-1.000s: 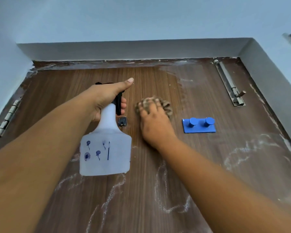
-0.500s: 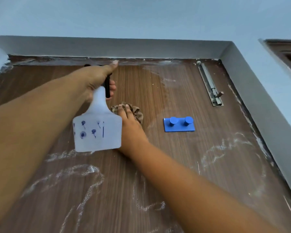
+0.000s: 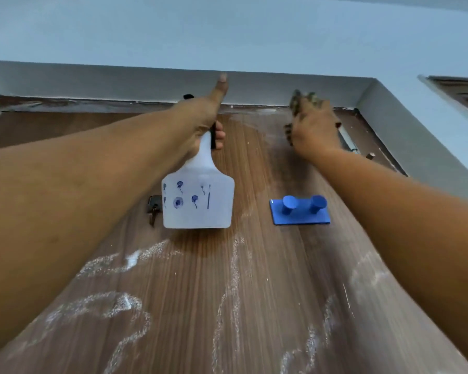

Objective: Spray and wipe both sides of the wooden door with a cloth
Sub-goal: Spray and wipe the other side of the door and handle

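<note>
wooden door [image 3: 254,279] carries white residue streaks lower down, so wiping looks incomplete; left hand [image 3: 200,122] grips spray bottle [image 3: 197,201], right hand [image 3: 315,128] presses patterned cloth [image 3: 299,101] near top edge.

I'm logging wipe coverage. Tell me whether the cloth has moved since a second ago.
Yes. The cloth under the right hand went up and rightward: it was level with the blue hook plate, left of it, and now sits above it by the door's top edge.
</note>
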`<state>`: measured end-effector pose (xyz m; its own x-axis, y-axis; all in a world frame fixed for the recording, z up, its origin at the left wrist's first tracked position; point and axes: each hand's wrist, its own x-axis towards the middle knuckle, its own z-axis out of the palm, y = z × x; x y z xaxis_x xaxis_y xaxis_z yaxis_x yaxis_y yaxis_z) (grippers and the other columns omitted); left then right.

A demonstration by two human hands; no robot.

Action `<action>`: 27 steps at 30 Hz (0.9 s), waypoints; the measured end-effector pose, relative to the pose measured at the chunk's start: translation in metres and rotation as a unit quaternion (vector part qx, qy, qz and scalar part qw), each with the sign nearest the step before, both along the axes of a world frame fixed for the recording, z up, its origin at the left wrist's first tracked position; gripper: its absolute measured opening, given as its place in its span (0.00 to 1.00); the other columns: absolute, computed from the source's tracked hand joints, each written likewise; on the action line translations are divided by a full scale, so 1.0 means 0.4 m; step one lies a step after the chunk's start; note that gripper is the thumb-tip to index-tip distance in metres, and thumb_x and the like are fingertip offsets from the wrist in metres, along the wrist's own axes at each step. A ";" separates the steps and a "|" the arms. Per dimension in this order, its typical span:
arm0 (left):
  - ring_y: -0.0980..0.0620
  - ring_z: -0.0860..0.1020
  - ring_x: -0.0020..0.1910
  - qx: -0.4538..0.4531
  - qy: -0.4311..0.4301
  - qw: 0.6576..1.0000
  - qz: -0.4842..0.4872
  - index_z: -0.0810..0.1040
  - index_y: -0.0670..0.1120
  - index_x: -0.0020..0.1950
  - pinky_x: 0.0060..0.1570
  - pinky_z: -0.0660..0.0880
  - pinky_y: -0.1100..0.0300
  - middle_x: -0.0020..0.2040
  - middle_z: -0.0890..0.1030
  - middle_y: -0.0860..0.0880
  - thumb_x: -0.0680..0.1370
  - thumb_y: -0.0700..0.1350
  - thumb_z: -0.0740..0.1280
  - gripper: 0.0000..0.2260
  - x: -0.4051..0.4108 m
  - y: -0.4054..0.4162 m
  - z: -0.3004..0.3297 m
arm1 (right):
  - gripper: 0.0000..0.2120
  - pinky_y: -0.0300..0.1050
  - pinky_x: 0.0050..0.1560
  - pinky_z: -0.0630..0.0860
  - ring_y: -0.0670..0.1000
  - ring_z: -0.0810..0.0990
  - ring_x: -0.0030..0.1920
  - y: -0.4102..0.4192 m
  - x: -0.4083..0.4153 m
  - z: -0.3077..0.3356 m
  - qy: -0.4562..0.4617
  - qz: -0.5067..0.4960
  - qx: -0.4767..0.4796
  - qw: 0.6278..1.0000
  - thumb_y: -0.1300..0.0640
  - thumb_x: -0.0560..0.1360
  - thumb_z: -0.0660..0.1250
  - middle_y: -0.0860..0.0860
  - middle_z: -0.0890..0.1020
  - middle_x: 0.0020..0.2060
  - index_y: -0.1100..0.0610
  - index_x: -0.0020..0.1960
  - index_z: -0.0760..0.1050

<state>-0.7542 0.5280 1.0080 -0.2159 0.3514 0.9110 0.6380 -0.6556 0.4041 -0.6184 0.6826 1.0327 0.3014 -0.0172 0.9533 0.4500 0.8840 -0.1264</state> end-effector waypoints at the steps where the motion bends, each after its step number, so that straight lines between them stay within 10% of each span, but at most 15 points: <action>1: 0.53 0.69 0.27 -0.013 0.025 1.000 0.007 0.72 0.46 0.49 0.30 0.71 0.62 0.31 0.70 0.49 0.76 0.72 0.56 0.28 0.012 0.013 0.002 | 0.21 0.51 0.68 0.64 0.61 0.68 0.68 0.028 0.021 0.009 -0.003 -0.009 -0.019 1.000 0.61 0.82 0.53 0.62 0.67 0.70 0.60 0.74 0.64; 5: 0.54 0.68 0.27 -0.068 0.117 0.986 0.095 0.70 0.47 0.47 0.31 0.69 0.64 0.31 0.68 0.49 0.75 0.74 0.57 0.29 0.072 0.046 0.016 | 0.21 0.53 0.55 0.74 0.60 0.79 0.54 0.116 0.050 0.020 0.080 0.013 -0.011 0.997 0.49 0.73 0.52 0.60 0.80 0.53 0.52 0.57 0.78; 10: 0.51 0.74 0.34 -0.119 0.151 0.959 0.209 0.73 0.42 0.62 0.41 0.75 0.57 0.39 0.74 0.45 0.70 0.77 0.59 0.41 0.118 0.064 0.051 | 0.24 0.57 0.58 0.77 0.61 0.78 0.54 0.150 0.063 0.030 0.118 0.060 -0.001 0.991 0.48 0.73 0.49 0.59 0.80 0.54 0.50 0.61 0.78; 17: 0.53 0.71 0.27 -0.125 0.154 0.959 0.203 0.71 0.45 0.40 0.36 0.72 0.59 0.29 0.71 0.48 0.71 0.76 0.61 0.32 0.150 0.106 0.052 | 0.19 0.43 0.54 0.64 0.63 0.71 0.62 0.145 0.055 0.023 0.055 0.107 0.014 0.993 0.59 0.82 0.52 0.64 0.71 0.64 0.62 0.69 0.70; 27: 0.53 0.75 0.24 -0.112 0.112 0.985 0.076 0.72 0.44 0.39 0.29 0.77 0.64 0.28 0.75 0.48 0.74 0.71 0.64 0.29 0.123 0.142 0.041 | 0.25 0.51 0.62 0.62 0.65 0.66 0.65 0.162 0.042 0.083 0.006 -0.040 0.016 0.999 0.53 0.80 0.41 0.65 0.68 0.66 0.61 0.69 0.67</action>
<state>-0.7049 0.5847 1.0244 -0.0837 0.5275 0.8454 0.8109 -0.4570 0.3655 -0.6015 0.7476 1.0660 0.3097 -0.0731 0.9480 0.5188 0.8486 -0.1040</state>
